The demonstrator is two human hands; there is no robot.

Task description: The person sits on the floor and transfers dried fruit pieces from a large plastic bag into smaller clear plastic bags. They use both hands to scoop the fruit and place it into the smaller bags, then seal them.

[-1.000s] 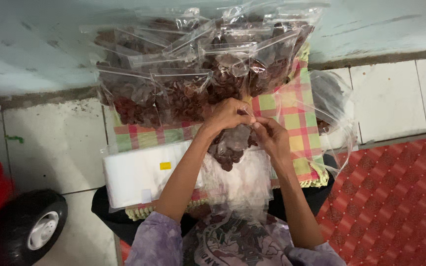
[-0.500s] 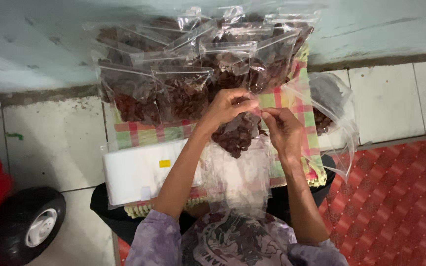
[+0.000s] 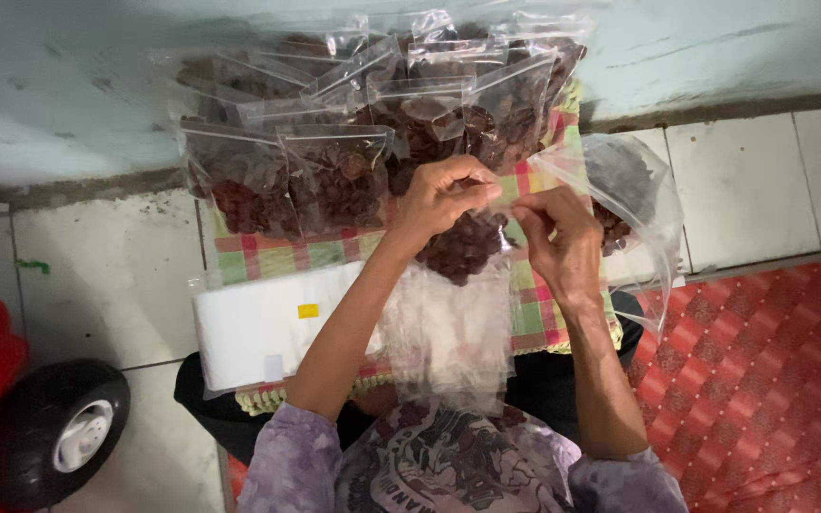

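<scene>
Bag mouth's hidden behind both hands: left hand and right hand pinch a clear plastic bag with dark brown dried bits inside.

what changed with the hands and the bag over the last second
The left hand and right hand drew slightly apart along the top of the clear bag, still pinching it; the dark pieces sit in the same part of the bag. The filled bags, checked cloth and white packet stayed put.
</scene>
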